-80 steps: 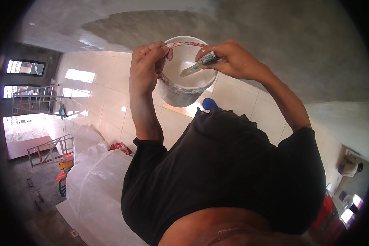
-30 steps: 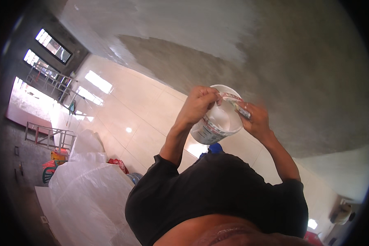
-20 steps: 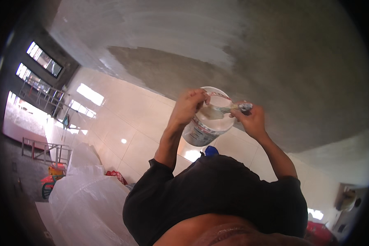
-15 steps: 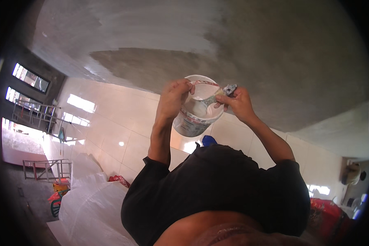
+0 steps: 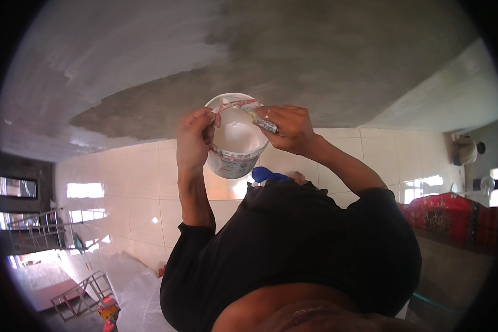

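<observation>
A paint-spattered white bucket [image 5: 228, 163] with white liquid inside hangs in front of my body. My left hand [image 5: 195, 135] grips its rim and spattered handle at the left side. My right hand [image 5: 291, 126], at the bucket's upper right, is closed on a paintbrush [image 5: 265, 123] with a paint-crusted handle, held against the rim; where the bristles end is hard to make out.
A grey, patchily coated wall [image 5: 293, 61] rises beyond the bucket over a tiled floor [image 5: 133, 193]. Metal frames [image 5: 80, 296] and plastic sheeting [image 5: 141, 293] lie left. A blue object [image 5: 263, 173] is below the bucket. Another person [image 5: 467, 149] and red cloth [image 5: 448, 218] are at the right.
My view has turned toward the right. The brush, earlier dipped across the bucket's inside, is now raised to the upper right rim, its handle angled down-right. Both hands keep their hold.
</observation>
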The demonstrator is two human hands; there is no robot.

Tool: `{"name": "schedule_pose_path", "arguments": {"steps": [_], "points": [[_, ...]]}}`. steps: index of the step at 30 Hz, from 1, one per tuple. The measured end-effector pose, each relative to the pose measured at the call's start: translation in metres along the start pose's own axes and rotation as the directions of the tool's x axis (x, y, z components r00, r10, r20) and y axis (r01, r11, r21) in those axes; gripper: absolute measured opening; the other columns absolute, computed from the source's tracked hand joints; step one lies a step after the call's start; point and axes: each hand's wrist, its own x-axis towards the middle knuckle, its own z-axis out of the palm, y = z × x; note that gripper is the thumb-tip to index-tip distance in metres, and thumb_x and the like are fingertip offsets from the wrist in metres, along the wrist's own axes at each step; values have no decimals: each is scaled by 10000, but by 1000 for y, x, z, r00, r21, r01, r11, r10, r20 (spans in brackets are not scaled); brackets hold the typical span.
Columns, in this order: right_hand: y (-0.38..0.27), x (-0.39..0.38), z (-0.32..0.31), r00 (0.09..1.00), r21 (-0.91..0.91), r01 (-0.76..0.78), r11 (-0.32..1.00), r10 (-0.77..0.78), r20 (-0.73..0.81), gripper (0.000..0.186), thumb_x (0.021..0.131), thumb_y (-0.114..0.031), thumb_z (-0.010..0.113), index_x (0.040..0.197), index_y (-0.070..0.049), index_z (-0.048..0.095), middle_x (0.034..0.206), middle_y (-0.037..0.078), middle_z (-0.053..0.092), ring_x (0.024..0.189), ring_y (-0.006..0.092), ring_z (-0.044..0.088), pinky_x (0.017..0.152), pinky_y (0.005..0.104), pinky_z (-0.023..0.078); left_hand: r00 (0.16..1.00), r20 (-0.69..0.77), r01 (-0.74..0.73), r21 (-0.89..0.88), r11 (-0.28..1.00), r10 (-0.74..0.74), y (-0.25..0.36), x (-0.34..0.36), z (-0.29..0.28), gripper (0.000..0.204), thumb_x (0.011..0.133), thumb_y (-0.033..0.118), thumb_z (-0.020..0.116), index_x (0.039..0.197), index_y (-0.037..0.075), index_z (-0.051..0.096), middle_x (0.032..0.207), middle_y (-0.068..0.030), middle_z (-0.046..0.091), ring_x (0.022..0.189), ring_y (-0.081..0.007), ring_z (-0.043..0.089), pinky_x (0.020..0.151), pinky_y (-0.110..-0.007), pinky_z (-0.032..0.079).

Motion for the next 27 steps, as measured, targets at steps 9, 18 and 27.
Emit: {"name": "schedule_pose_path", "arguments": {"steps": [9, 18, 27], "points": [[-16, -1, -7, 653, 625, -704, 338, 653, 382, 146, 850, -85, 745, 933, 29, 704, 793, 67, 723, 669, 112, 655, 578, 261, 500, 997, 70, -18, 1, 1000, 18, -3, 9, -1, 246, 907, 185, 520, 714, 41, 569, 514, 73, 355, 431, -24, 256, 402, -236, 174], [7, -18, 21, 987, -55, -158, 986, 156, -41, 228, 750, -176, 771, 938, -64, 709, 763, 91, 681, 621, 257, 648, 554, 369, 490, 996, 85, -20, -67, 998, 26, 1, 5, 0, 227, 893, 161, 545, 723, 18, 594, 542, 72, 403, 456, -20, 285, 440, -236, 183], [-2, -8, -18, 935, 166, -354, 920, 353, 34, 202, 778, -172, 772, 915, -40, 704, 730, 78, 672, 571, 224, 618, 539, 341, 464, 994, -9, -110, -120, 987, 110, -8, 1, 4, 221, 894, 140, 535, 741, -13, 582, 540, 57, 383, 432, -21, 251, 417, -234, 158]]}}
